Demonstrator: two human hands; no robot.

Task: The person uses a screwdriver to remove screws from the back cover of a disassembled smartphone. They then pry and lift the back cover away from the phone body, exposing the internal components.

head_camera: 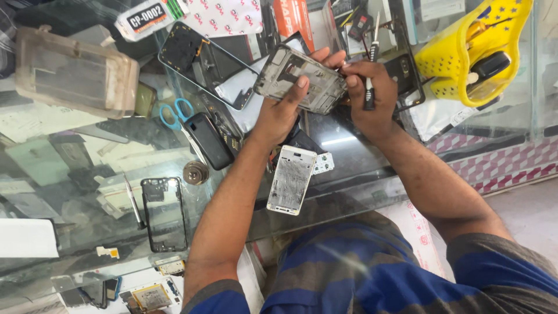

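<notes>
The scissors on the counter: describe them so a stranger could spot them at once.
Start at the glass counter and find the cloudy plastic box at its far left. Just right of that box lie the scissors, beside a dark phone. Their bright blue loop handles are the only blue thing among the grey and black phone parts.

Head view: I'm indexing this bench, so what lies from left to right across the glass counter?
Clear plastic box → blue-handled scissors → left hand holding a phone frame → right hand with a screwdriver → yellow basket.
</notes>
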